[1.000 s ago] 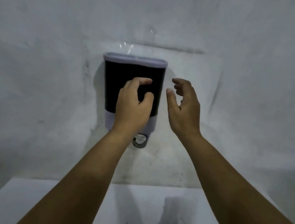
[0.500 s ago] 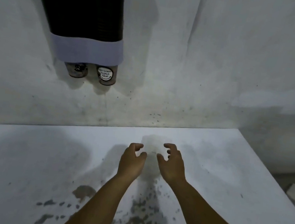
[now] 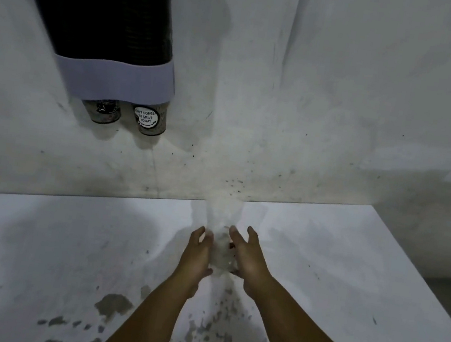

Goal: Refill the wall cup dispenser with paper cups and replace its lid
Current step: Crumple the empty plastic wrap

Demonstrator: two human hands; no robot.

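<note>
Rough grey-white plaster wall [image 3: 332,84] fills the upper view. Below it, white flat worktop [image 3: 348,275], paint chipped in dark patches near the front edge.

Wall cup dispenser [image 3: 104,37]: dark ribbed translucent body, pale lilac plastic base band, mounted upper left. Its top is cut off by the frame, so lid on or off can't be told. Two printed paper cups [image 3: 150,121] poke out of the bottom outlets; the right one reads "don't forget to smile today".

Left hand [image 3: 197,256] and right hand [image 3: 249,258] are low over the worktop, palms facing, with a pale translucent thing [image 3: 220,228] between them. Looks like a clear plastic sleeve, or possibly the clear lid, but it's too blurred and washed out against the white surface to say which. Grip: fingers of both hands partly curled round its sides, moderately narrow; contact looks likely, not certain.

Judgement: pickup step, fetching something off the worktop for the dispenser. Next move calls for a firm two-handed hold, lifting up and left to the dispenser's top, and aligning squarely before seating it.
</note>
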